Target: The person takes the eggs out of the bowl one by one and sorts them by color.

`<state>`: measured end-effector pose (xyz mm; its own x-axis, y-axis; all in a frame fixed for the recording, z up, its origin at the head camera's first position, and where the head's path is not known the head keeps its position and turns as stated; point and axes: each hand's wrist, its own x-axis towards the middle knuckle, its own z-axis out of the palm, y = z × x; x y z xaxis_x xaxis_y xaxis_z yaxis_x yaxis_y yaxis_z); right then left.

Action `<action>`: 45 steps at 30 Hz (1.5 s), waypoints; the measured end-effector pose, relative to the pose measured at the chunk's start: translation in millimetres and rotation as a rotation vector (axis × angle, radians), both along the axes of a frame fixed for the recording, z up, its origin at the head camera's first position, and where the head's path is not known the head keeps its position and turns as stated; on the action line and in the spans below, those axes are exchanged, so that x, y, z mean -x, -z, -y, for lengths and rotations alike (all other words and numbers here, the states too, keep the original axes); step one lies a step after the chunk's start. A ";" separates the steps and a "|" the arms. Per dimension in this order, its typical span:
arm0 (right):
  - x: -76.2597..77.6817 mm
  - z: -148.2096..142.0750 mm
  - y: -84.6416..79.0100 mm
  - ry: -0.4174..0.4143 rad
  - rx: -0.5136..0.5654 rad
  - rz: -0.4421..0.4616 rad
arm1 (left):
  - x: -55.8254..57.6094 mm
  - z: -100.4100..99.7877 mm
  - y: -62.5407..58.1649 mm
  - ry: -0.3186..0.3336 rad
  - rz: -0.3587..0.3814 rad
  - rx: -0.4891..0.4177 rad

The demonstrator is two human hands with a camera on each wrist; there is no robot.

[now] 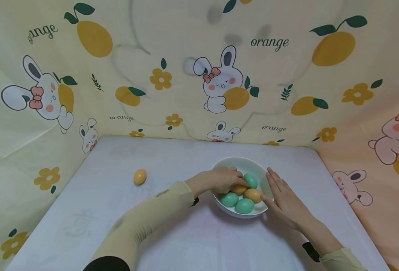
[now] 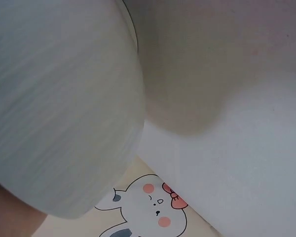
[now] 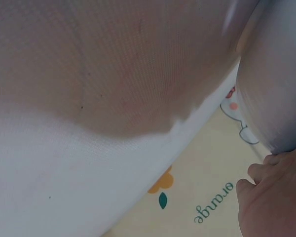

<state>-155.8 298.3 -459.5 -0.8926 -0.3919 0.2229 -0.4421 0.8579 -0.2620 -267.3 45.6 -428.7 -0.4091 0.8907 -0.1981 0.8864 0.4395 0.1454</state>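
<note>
A white bowl (image 1: 237, 161) on the table holds three green eggs (image 1: 244, 206) and at least two orange eggs (image 1: 253, 195). My left hand (image 1: 224, 180) reaches over its left rim, with curled fingers on an orange egg (image 1: 239, 190) partly hidden beneath them. On the right side, my right hand (image 1: 285, 201) touches the bowl with straight fingers, its thumb at the rim. The right wrist view shows fingertips (image 3: 256, 173) against the bowl's outer wall (image 3: 274, 84). In the left wrist view the bowl's side (image 2: 64, 108) covers much of the frame.
Another orange egg (image 1: 140, 177) lies by itself on the white tabletop (image 1: 172, 158), left of the bowl. A printed cloth (image 1: 186, 75) with rabbits and oranges stands around the table's back and sides.
</note>
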 end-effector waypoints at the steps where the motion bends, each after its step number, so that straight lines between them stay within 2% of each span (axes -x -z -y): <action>1: 0.0 -0.1 0.0 -0.001 0.000 0.000 | -0.5 0.4 -0.2 -0.002 0.003 -0.003; 13: 1.3 -1.0 0.2 -0.018 0.007 -0.018 | -8.0 7.5 -11.6 -0.042 0.057 -0.050; 24: 0.0 0.3 -1.3 -0.027 0.021 -0.015 | -10.7 17.3 -18.9 -0.117 0.219 -0.233; 28: -0.5 1.0 -1.2 -0.020 0.021 -0.009 | -11.2 23.2 -20.0 -0.144 0.242 -0.330; 38: 0.0 2.0 2.2 -0.004 0.023 0.004 | -15.5 46.3 -20.3 -0.170 0.279 -0.652; 45: 0.5 2.1 2.6 0.001 0.019 -0.005 | -17.8 66.8 -16.2 -0.204 0.251 -0.797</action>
<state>-156.3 296.1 -462.1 -0.8920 -0.3863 0.2345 -0.4422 0.8533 -0.2764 -249.5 -21.3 -412.5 -0.6043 0.7161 0.3493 0.7013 0.2700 0.6598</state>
